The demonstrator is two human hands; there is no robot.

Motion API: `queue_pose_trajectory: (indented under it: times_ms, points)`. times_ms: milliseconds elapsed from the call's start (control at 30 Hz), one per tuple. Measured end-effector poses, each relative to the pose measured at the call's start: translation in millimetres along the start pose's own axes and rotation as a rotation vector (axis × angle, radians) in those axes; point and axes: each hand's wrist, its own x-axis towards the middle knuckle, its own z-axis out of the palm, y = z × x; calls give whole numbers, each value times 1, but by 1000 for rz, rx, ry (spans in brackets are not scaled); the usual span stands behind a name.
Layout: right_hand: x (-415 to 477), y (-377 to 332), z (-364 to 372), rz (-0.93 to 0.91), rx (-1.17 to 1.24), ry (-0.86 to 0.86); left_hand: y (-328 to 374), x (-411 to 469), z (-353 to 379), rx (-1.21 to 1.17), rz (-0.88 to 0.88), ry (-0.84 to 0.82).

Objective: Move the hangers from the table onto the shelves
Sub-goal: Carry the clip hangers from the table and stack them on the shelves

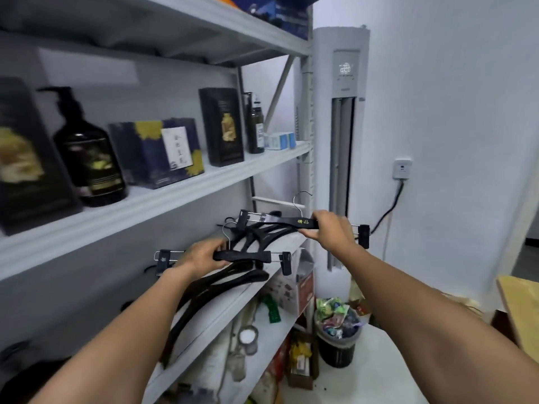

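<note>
My left hand [204,255] grips a black clip hanger [245,255] by its bar, held level just above a grey shelf board [230,301]. My right hand [329,228] grips a second black clip hanger [285,221] with gold lettering, higher and further right, partly past the shelf post. Under both lies a heap of black hangers [233,279] on that shelf board, some ends sticking over its front edge. The table is out of view.
The shelf above holds a dark pump bottle [90,153], dark boxes [157,153] and a small bottle [255,123]. A white tower air conditioner [341,141] stands right of the shelf unit. A full bin [338,333] and cartons sit on the floor below.
</note>
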Motion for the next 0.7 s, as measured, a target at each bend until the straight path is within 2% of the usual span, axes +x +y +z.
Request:
queue_pose_trajectory:
  times_ms: [300,700]
  points:
    - [-10,-98,39,-252,103,-48,-63,-112,-36,29,-260,92]
    - [-48,-202,76,-536,182,-188,-93,-270,-71,123,-675,154]
